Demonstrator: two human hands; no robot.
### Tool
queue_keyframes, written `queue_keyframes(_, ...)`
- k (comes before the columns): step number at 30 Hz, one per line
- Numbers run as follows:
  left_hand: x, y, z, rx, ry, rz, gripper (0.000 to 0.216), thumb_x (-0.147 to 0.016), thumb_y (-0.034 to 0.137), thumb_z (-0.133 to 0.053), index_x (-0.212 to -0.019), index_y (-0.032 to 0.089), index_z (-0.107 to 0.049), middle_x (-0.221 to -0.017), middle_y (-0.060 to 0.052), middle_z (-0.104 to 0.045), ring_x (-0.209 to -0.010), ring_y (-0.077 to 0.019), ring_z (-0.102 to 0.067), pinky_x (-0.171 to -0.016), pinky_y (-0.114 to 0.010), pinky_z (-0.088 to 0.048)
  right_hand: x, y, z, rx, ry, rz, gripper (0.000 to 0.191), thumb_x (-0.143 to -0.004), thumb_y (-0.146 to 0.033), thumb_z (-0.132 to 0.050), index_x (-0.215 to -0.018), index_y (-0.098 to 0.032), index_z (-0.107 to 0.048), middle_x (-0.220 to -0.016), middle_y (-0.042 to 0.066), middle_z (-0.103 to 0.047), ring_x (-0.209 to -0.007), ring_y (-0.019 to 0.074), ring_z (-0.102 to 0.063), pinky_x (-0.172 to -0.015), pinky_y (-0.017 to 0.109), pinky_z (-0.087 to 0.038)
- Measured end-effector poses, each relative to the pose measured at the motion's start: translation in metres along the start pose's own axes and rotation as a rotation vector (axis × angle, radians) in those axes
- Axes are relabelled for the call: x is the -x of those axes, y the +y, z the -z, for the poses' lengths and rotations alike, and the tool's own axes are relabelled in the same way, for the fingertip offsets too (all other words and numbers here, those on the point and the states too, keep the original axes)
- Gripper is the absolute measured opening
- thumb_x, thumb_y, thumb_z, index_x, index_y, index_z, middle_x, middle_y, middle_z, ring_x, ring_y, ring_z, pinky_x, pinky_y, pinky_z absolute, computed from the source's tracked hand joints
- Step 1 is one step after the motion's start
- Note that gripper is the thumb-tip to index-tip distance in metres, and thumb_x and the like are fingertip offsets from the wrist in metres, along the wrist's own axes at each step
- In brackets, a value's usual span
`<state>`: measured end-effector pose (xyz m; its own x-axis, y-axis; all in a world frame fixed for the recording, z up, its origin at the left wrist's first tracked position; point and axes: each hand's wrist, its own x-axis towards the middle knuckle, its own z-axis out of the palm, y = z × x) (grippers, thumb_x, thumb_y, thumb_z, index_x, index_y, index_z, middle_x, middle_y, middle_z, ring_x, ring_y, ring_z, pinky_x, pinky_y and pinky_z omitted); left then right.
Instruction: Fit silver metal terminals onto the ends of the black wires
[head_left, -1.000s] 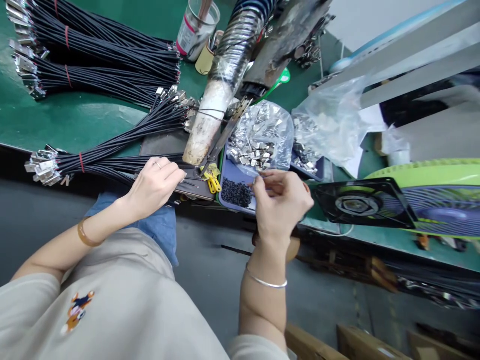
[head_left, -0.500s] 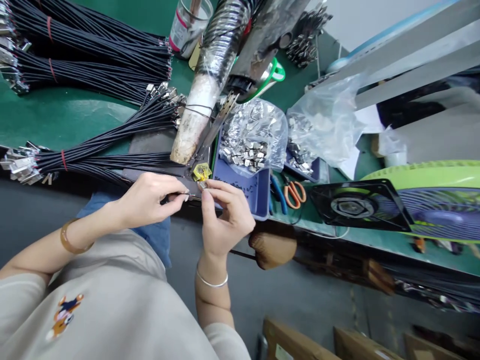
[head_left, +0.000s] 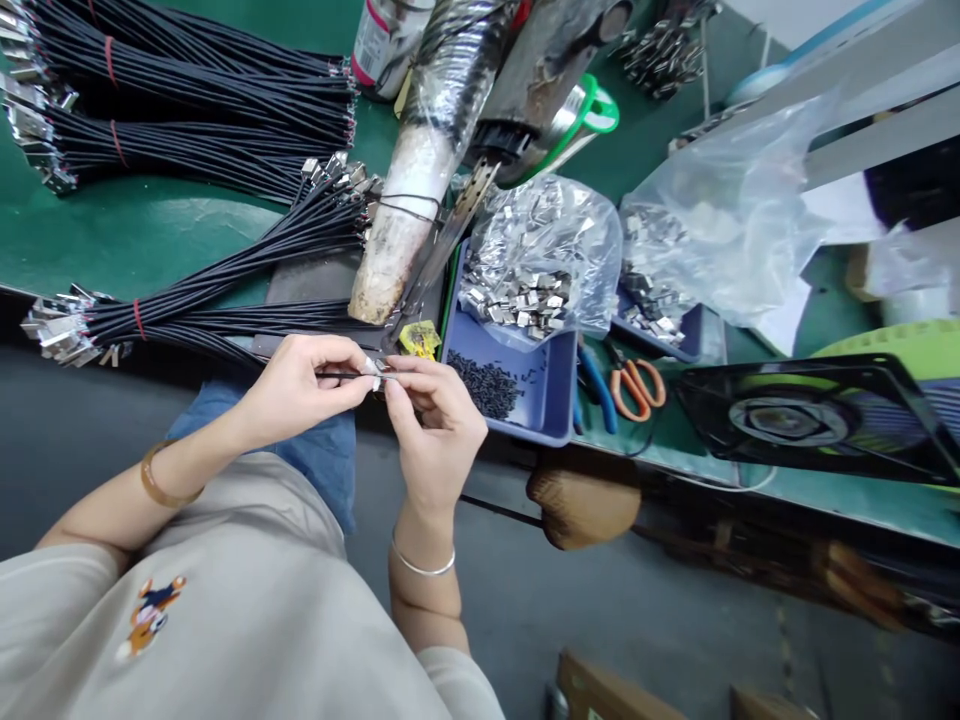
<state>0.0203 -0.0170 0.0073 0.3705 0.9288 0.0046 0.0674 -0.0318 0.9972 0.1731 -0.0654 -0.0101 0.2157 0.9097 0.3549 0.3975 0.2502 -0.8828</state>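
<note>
Both hands are held close together at the near edge of the desk (head_left: 232,235), fingertips almost meeting. A black cable (head_left: 335,376) is gripped between thumb and fingers of the left hand (head_left: 300,382). Its end is pinched by the thumb and forefinger of the right hand (head_left: 436,425), the other fingers being curled; whether a small part is held with it cannot be told. The cable is thus located between the two hands, roughly level.

Just beyond the fingertips, a yellow item (head_left: 420,340) is noted. Above it, a slanted hose (head_left: 405,210) is pointed down toward the hands. Left of the left hand, a bundle (head_left: 191,328) is seen, bound by a red band (head_left: 139,318), silvery connectors at its far end. More bundles (head_left: 210,85) are laid farther beyond, upper left.

Just right of the right hand, a blue tray (head_left: 547,385) is placed; black bits (head_left: 487,388) are heaped inside. A clear bag (head_left: 596,225) of metal pieces (head_left: 536,300) is rested in its far part. Farther right, blue handles (head_left: 598,390), orange handles (head_left: 637,390) and a black fan (head_left: 787,415) are observed.
</note>
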Motion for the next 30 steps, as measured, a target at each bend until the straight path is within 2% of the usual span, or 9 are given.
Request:
queue_keyframes(2, 0.0, 0.0, 0.0, -0.008, -0.032, 0.012, 0.013, -0.078, 0.021, -0.064, -0.069, 0.012, -0.066, -0.062, 0.0, -0.062, -0.054, -0.0075, -0.051, -0.052, -0.018, -0.042, 0.001, 0.0, -0.002, 0.043, 0.016, 0.055, 0.008, -0.088, -0.017, -0.068, -0.084, -0.023, -0.072, -0.095, 0.003, -0.076, -0.089, 0.0175, -0.074, -0.075, 0.031, -0.063)
queue_keyframes(6, 0.002, 0.001, 0.003, 0.04, -0.075, 0.063, 0.016, -0.081, 0.023, -0.062, -0.07, 0.012, -0.063, -0.057, 0.001, -0.057, -0.051, -0.0066, -0.049, -0.051, -0.017, -0.041, 0.005, 0.003, -0.006, 0.228, 0.103, 0.271, 0.012, -0.087, -0.012, -0.068, -0.089, -0.023, -0.072, -0.099, 0.003, -0.076, -0.092, 0.0166, -0.074, -0.086, 0.033, -0.062)
queue_keyframes(12, 0.0, -0.003, 0.004, 0.177, -0.03, 0.114, 0.015, -0.075, 0.026, -0.07, -0.073, 0.011, -0.072, -0.062, -0.001, -0.063, -0.055, -0.0081, -0.052, -0.055, -0.018, -0.045, 0.003, 0.005, -0.005, 0.237, 0.112, 0.292, 0.012, -0.088, -0.012, -0.069, -0.092, -0.023, -0.072, -0.096, 0.002, -0.076, -0.088, 0.0165, -0.075, -0.082, 0.033, -0.063)
queue_keyframes(16, -0.003, -0.004, 0.001, 0.201, 0.038, 0.137, 0.014, -0.069, 0.024, -0.07, -0.068, 0.011, -0.073, -0.06, -0.001, -0.062, -0.054, -0.0079, -0.05, -0.052, -0.018, -0.042, 0.005, 0.004, -0.001, 0.258, 0.219, 0.43, 0.02, -0.092, -0.012, -0.063, -0.104, -0.025, -0.072, -0.101, 0.003, -0.078, -0.092, 0.0179, -0.076, -0.083, 0.034, -0.063)
queue_keyframes(19, -0.005, -0.004, -0.001, 0.208, 0.056, 0.156, 0.011, -0.066, 0.022, -0.068, -0.066, 0.011, -0.069, -0.055, 0.002, -0.056, -0.05, -0.0063, -0.046, -0.048, -0.017, -0.038, 0.009, 0.006, 0.0, 0.266, 0.183, 0.512, 0.02, -0.094, -0.014, -0.061, -0.11, -0.024, -0.069, -0.101, 0.004, -0.079, -0.092, 0.019, -0.077, -0.08, 0.034, -0.064)
queue_keyframes(22, -0.006, -0.001, -0.003, 0.222, 0.065, 0.153, 0.009, -0.065, 0.021, -0.066, -0.064, 0.012, -0.065, -0.054, 0.003, -0.054, -0.049, -0.0055, -0.044, -0.047, -0.016, -0.036, 0.01, 0.011, -0.002, 0.262, 0.167, 0.499, 0.019, -0.091, -0.012, -0.064, -0.106, -0.023, -0.067, -0.1, 0.004, -0.079, -0.09, 0.0183, -0.078, -0.077, 0.031, -0.065)
queue_keyframes(25, -0.007, 0.001, -0.003, 0.205, 0.062, 0.135, 0.011, -0.068, 0.023, -0.065, -0.066, 0.012, -0.067, -0.053, 0.004, -0.052, -0.047, -0.0049, -0.04, -0.045, -0.017, -0.033, 0.008, 0.014, -0.005, 0.168, 0.198, 0.351, 0.015, -0.089, -0.01, -0.066, -0.098, -0.022, -0.064, -0.101, 0.004, -0.078, -0.088, 0.0175, -0.078, -0.077, 0.031, -0.066)
queue_keyframes(27, -0.008, 0.001, -0.003, 0.175, 0.055, 0.12, 0.015, -0.07, 0.024, -0.064, -0.068, 0.011, -0.07, -0.055, 0.003, -0.054, -0.048, -0.0055, -0.04, -0.045, -0.018, -0.032, 0.005, 0.015, -0.006, 0.134, 0.172, 0.297, 0.014, -0.088, -0.01, -0.067, -0.094, -0.022, -0.063, -0.103, 0.005, -0.078, -0.089, 0.0176, -0.078, -0.079, 0.032, -0.066)
queue_keyframes(30, -0.01, -0.002, -0.004, 0.127, 0.073, 0.097, 0.019, -0.073, 0.027, -0.064, -0.068, 0.011, -0.07, -0.058, 0.0, -0.057, -0.051, -0.0069, -0.043, -0.047, -0.019, -0.034, 0.001, 0.014, -0.005, 0.202, 0.135, 0.366, 0.017, -0.084, -0.007, -0.069, -0.089, -0.022, -0.062, -0.103, 0.005, -0.079, -0.089, 0.0172, -0.078, -0.081, 0.03, -0.066)
